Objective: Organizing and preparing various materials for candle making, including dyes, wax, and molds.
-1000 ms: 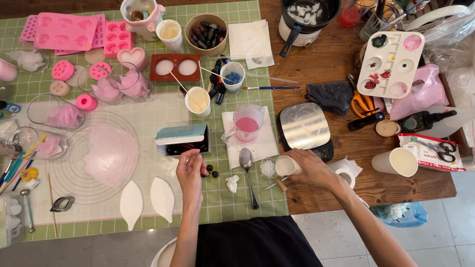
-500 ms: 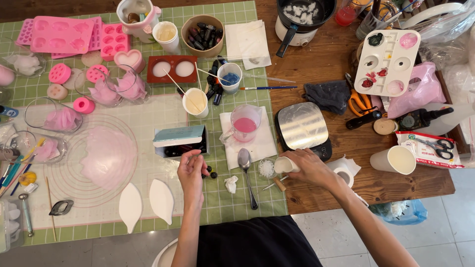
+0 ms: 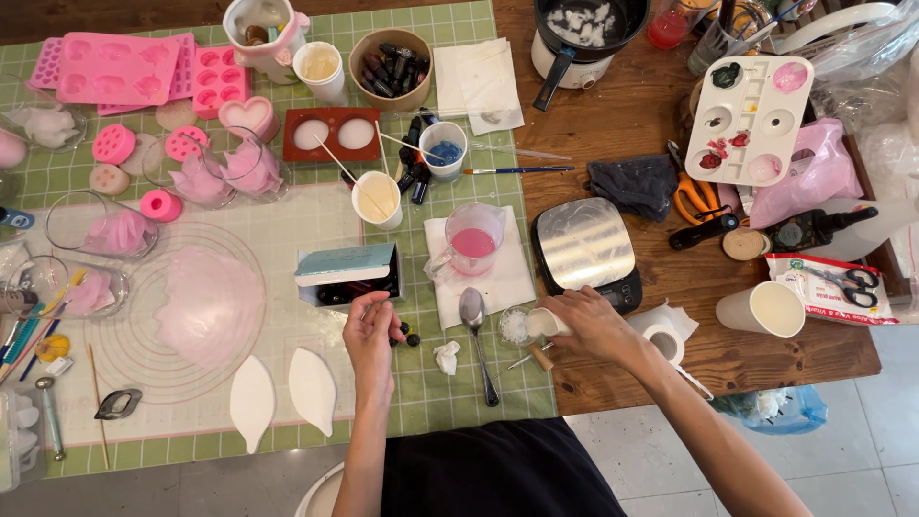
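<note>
Overhead view of a craft counter (image 3: 670,373) covered on one side by a green gridded mat (image 3: 459,383). The left hand (image 3: 371,335) is closed to a pinch just below an open teal-lidded box (image 3: 347,276); it appears to grip a small dark bottle, though the item is too small to identify with certainty. Two similar dark bottles (image 3: 409,335) lie on the mat just beside that hand. The right hand (image 3: 592,324) is curled around a small white cup (image 3: 543,323), which rests near the mat's edge, touching or just beside a small clear dish of white granules (image 3: 515,327).

Judged from the layout, preparation is well advanced: a measuring cup of pink liquid (image 3: 474,239) stands on a paper towel beside the digital scale (image 3: 586,249), a metal spoon (image 3: 476,340) lies ready, and two white leaf-shaped pieces (image 3: 282,397) are already laid out. A brown mould with two white fills (image 3: 332,134) and several glass bowls holding pink petals (image 3: 230,172) also look finished. The blending of the contents in the white cup seems to remain, and the pink silicone moulds (image 3: 124,69) at the far corner look unfilled.
</note>
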